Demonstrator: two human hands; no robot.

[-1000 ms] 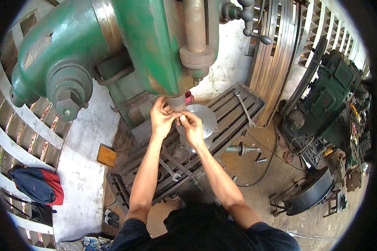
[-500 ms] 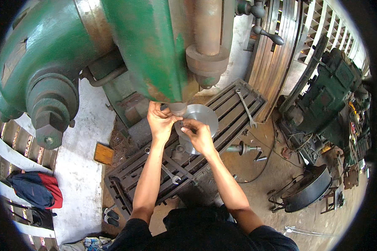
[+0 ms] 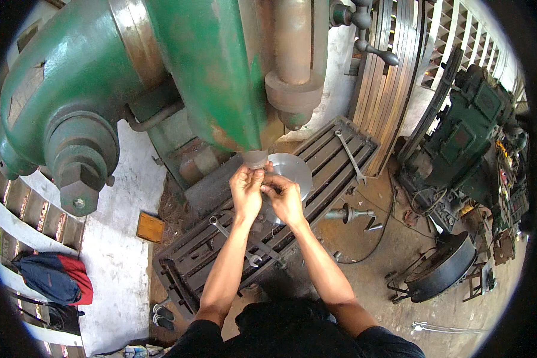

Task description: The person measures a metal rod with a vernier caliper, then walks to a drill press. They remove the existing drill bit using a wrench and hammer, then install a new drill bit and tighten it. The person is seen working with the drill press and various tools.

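Just under the spindle nose [image 3: 256, 158] of a large green milling machine [image 3: 212, 77], my two hands meet with fingers bent in. My left hand [image 3: 246, 192] is closed, its thumb and fingertips pressed together right below the spindle. Beside it my right hand [image 3: 285, 200] pinches with thumb and forefinger, almost touching the left fingertips. Whatever small thing they grip is hidden by the fingers. Behind and beneath them lies a round, shiny metal disc [image 3: 298, 170] on the slotted machine table [image 3: 325, 156].
One open-end wrench [image 3: 352, 158] lies on the table's far right part, another wrench [image 3: 235, 241] near my left forearm. A crank handle [image 3: 373, 222] sticks out on the right. Farther right stand a dark green machine [image 3: 474, 140] and a black drum-shaped pan [image 3: 438, 271].
My left hand has shifted right and down, its fingers now bunched closer to my right hand below the spindle. The right hand has moved slightly down; the whole view has shifted a little.
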